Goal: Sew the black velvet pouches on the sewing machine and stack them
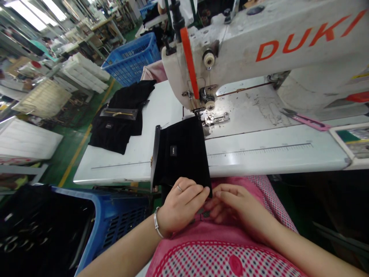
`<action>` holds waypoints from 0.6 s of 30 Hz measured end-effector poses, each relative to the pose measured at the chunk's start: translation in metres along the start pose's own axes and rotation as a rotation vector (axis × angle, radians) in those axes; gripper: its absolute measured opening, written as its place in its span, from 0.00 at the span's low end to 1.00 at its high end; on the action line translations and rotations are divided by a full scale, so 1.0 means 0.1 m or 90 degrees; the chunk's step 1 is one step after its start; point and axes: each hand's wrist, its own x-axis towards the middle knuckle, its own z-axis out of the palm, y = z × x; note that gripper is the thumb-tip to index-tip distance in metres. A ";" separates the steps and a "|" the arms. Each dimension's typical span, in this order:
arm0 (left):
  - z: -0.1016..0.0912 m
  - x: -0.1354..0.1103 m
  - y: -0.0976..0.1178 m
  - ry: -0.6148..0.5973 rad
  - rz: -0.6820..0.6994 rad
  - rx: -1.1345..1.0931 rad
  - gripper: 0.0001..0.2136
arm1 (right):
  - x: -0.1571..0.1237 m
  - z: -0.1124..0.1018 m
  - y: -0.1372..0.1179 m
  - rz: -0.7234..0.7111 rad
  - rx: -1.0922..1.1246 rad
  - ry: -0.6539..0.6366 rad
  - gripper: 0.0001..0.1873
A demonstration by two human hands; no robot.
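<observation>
A black fabric panel point(187, 154) with a small label lies over the table's front edge, its far corner by the sewing machine's needle area point(198, 111). Along its left side runs a dark strip with a zipper point(155, 157). My left hand point(183, 204), wearing a ring and a bangle, is closed on the panel's near edge, thumb at the near right corner. Just right of that corner is my right hand point(233, 202), fingers curled and thumb against the index finger; whatever they pinch is too small to make out.
White sewing machine point(259, 50) stands over the table point(245, 161). Pink-handled snips point(308, 121) lie on its right side. More black pieces point(115, 119), one with a zipper, lie at the left. Blue baskets stand near left point(98, 207) and behind point(132, 54).
</observation>
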 end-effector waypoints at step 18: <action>-0.04 0.19 0.03 0.036 -0.005 -0.012 0.08 | 0.04 -0.25 -0.09 -0.780 -0.853 0.154 0.14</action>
